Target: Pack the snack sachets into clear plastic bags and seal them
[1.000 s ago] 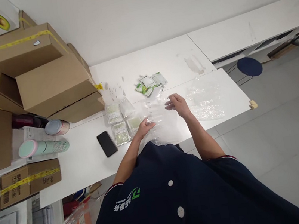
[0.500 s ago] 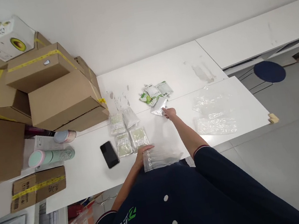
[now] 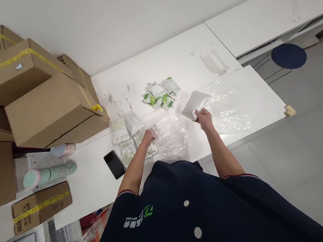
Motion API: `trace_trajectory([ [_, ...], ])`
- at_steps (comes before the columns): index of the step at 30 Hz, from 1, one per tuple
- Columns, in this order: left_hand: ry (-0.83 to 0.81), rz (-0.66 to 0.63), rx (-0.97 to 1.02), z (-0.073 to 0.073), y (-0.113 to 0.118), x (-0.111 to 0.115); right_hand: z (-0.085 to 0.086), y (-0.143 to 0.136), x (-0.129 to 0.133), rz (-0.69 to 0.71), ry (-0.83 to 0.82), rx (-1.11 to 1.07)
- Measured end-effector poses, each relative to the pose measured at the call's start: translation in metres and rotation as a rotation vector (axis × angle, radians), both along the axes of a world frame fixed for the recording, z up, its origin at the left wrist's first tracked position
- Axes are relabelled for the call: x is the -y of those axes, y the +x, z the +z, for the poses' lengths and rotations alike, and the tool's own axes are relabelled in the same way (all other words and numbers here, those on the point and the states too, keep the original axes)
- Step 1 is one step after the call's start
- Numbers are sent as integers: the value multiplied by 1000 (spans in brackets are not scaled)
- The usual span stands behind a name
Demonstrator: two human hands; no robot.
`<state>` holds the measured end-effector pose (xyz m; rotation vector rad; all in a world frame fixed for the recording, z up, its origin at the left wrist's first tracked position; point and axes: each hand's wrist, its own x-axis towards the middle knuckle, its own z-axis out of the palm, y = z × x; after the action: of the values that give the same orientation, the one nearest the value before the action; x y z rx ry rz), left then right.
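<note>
My left hand (image 3: 149, 135) is closed on the edge of a clear plastic bag (image 3: 171, 135), which spreads to the right over the white table. My right hand (image 3: 204, 118) pinches the lower right edge of a flat silver pouch (image 3: 194, 103), tilted just right of the bag. Several small green and white spouted pouches (image 3: 158, 92) lie in a loose pile beyond the bag. Beside my left wrist are several clear packs; one pack (image 3: 119, 130) shows pale green contents, another pack (image 3: 134, 122) looks whitish. My left forearm partly covers the nearer packs.
More clear plastic bags (image 3: 231, 110) lie at the right of the white table (image 3: 90, 193). A black phone (image 3: 114, 164) and a mint green bottle (image 3: 50, 174) are on the left, by stacked cardboard boxes (image 3: 52, 109). A wooden block (image 3: 289, 111) sits at the right corner.
My right hand has carried the silver pouch rightward, away from the green pile. My left hand has moved forward and now holds up a clear bag. The view has shifted a little.
</note>
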<state>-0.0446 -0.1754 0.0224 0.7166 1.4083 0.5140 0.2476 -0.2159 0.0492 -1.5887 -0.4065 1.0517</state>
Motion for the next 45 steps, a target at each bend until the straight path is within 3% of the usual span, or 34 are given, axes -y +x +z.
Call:
trace_trajectory([
  [2,-145,12,-80,-6,19,-22,10,14,34,-62,23,-15],
  [5,-290,35,-97,-11,34,-38,15,7,75,-33,-17,-139],
  [9,-213,121,-167,-14,32,-27,6,-28,100,2,-87,-292],
  [15,-147,143,-135,-16,22,3,-11,-66,79,114,-180,-295],
  [21,-168,117,-101,-13,21,3,-34,-92,66,294,-349,-133],
  [26,-196,134,-84,-13,19,3,-45,-75,69,578,-501,275],
  [32,-194,89,-73,-10,16,8,-48,-48,42,566,-433,941],
  [36,-199,-26,-118,-9,14,8,-53,-50,13,711,-496,956],
  [39,-192,-103,-161,-10,14,3,-55,-55,3,747,-620,887],
  [42,-199,-144,-183,-13,14,-1,-53,-55,10,814,-683,748],
  [45,-230,-233,-216,-16,13,3,-48,-51,34,834,-609,613],
])
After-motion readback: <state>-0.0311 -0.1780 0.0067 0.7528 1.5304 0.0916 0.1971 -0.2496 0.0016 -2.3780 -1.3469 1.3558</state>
